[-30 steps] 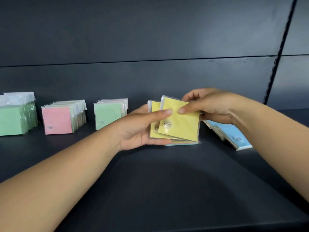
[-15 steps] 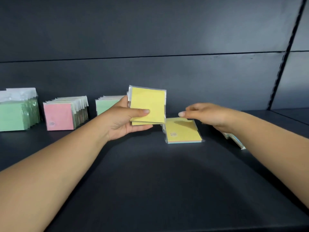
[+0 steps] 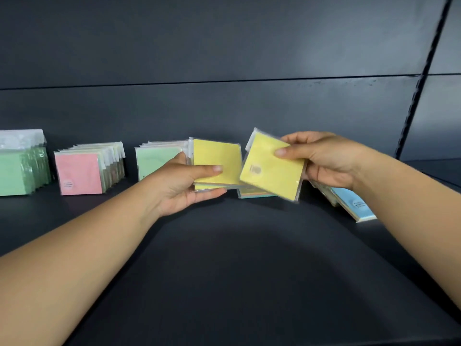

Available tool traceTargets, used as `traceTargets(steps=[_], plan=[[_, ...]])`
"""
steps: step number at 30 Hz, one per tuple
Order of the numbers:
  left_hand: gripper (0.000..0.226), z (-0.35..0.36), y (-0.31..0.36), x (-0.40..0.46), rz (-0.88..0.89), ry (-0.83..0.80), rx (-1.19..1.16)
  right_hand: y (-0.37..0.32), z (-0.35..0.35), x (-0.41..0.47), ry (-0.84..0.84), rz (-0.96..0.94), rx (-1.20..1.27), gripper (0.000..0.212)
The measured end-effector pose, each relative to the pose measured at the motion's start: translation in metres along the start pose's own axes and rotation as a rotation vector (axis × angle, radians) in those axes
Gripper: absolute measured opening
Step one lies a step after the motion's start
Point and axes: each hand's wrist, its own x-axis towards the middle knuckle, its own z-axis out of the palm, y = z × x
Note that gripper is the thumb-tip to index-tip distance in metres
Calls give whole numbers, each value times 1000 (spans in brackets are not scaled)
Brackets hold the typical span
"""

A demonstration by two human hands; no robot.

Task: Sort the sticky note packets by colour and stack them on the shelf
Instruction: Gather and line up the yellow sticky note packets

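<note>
A person's two bare forearms reach over a dark, matte shelf (image 3: 237,283) with a smooth dark back panel (image 3: 224,46). The left hand (image 3: 184,188) grips a small stack of yellow packets (image 3: 215,162), square and sealed in glossy clear plastic, thumb across the front and fingers curled underneath. The right hand (image 3: 321,158) pinches a single yellow packet (image 3: 270,171), tilted and slightly blurred, thumb on its face and fingers behind; a small round label near its lower left corner is too soft to read. Both are held above the shelf, just beside each other. Under them a further packet (image 3: 254,194) lies on the shelf, mostly hidden. At the right, blue packets (image 3: 354,203) lean in a slanting row, partly covered by the right wrist. Standing along the back wall on the left are a green-fronted row (image 3: 154,162), partly behind the left hand, a pink-fronted row (image 3: 77,173), and a green block (image 3: 20,171) cut off by the frame edge.
</note>
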Motion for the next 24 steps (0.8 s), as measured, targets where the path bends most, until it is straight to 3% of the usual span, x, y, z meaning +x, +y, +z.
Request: traceTargets(steps=[3, 7, 11, 16, 18, 22, 24], plan=[[22, 12, 2, -7, 19, -75, -33, -4, 3, 2, 45, -48, 118, 10], [49, 28, 0, -15, 24, -227, 48, 3, 15, 1, 60, -95, -70, 8], [47, 30, -5, -16, 7, -230, 57, 6, 26, -1, 105, -225, -190, 3], [41, 16, -3, -6, 48, -92, 34, 18, 19, 25, 323, -93, -250, 32], [35, 8, 0, -2, 80, -14, -1, 30, 17, 30, 292, -49, -457, 31], [28, -9, 6, 6, 130, 101, -26, 44, 21, 32, 103, 123, -819, 71], [28, -13, 8, 9, 142, 134, -33, 45, 23, 32, 27, 177, -992, 79]])
